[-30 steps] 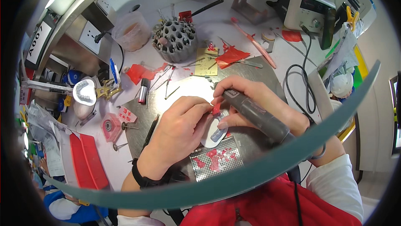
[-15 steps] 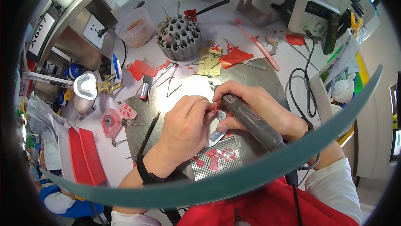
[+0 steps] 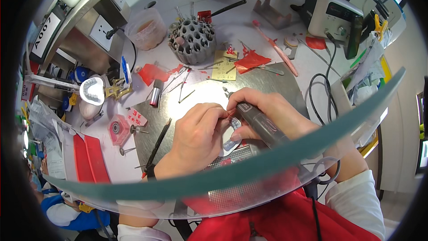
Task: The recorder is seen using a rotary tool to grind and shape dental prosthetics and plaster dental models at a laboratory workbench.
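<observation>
My left hand (image 3: 198,127) is closed on a small white-and-grey dental model (image 3: 228,140), steadying it over the metal plate. A bit of red material shows at the fingertips, too small to name. In my right hand (image 3: 278,109) is a dark grey rotary handpiece (image 3: 258,120), its front end resting between thumb and fingers and its tip pointing away from me. The thumb of that hand touches the model. Below the hands lies a perforated metal grid (image 3: 227,158) with red scraps, partly hidden behind the green-grey edge of a clear shield (image 3: 249,176).
Behind the hands stand a grey bur holder (image 3: 191,40), a clear tub (image 3: 145,29) and a pink toothbrush (image 3: 276,49). Red wax sheets (image 3: 252,61) and loose tools lie around. A black pencil-like tool (image 3: 157,147) is at left, a control box (image 3: 336,16) with a cable at right.
The shield's edge has shifted up in view and now covers more of my forearms, the grid and the handpiece's rear. Both hands stay almost in place on the model.
</observation>
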Tool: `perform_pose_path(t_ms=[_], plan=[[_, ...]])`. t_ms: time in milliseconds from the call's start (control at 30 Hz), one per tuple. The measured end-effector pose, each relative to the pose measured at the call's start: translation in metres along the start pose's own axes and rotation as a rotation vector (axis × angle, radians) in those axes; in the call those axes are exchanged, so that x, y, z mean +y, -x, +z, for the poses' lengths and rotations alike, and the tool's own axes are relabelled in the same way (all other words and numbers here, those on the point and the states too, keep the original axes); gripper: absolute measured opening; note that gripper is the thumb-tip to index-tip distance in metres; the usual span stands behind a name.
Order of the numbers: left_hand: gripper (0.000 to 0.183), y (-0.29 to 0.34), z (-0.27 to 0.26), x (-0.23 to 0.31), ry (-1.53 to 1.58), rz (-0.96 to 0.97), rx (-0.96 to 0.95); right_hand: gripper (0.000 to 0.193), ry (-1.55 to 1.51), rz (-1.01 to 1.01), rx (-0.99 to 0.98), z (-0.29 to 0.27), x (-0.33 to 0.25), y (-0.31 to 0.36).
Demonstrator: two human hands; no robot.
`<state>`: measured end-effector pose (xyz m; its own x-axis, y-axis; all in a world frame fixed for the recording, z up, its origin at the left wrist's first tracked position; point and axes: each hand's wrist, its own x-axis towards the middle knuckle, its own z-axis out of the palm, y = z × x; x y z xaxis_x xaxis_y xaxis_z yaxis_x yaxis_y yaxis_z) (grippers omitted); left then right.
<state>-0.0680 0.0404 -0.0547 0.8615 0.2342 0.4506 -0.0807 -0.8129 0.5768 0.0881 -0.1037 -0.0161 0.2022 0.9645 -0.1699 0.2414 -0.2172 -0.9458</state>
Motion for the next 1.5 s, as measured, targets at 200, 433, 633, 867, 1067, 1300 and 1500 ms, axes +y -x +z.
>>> perform_pose_path(t_ms=[200, 433, 633, 867, 1067, 1300, 1500], plan=[[0.020, 0.000, 0.001, 0.002, -0.014, 0.039, 0.025, 0.046, 0.127, -0.060, 0.001, -0.001, -0.003, 0.001], [0.019, 0.001, 0.001, -0.004, 0.029, 0.047, 0.033, 0.048, 0.150, -0.204, 0.047, 0.002, 0.011, -0.001], [0.025, -0.004, -0.011, 0.002, -0.029, 0.036, -0.131, 0.050, 0.174, -0.145, 0.029, 0.000, 0.016, -0.003], [0.023, -0.002, -0.008, -0.004, 0.055, 0.031, -0.080, 0.046, 0.010, -0.159, 0.058, 0.009, 0.018, -0.002], [0.019, -0.001, -0.012, -0.004, -0.057, 0.058, -0.108, 0.047, 0.225, -0.234, 0.097, 0.008, 0.002, 0.004], [0.016, -0.002, -0.017, 0.003, 0.181, -0.141, -0.074, 0.050, 0.178, -0.278, 0.124, 0.006, 0.001, 0.006], [0.013, -0.006, -0.029, 0.023, 0.991, -0.598, 0.097, 0.060, -0.343, -0.233, 0.440, -0.010, -0.018, 0.016]])
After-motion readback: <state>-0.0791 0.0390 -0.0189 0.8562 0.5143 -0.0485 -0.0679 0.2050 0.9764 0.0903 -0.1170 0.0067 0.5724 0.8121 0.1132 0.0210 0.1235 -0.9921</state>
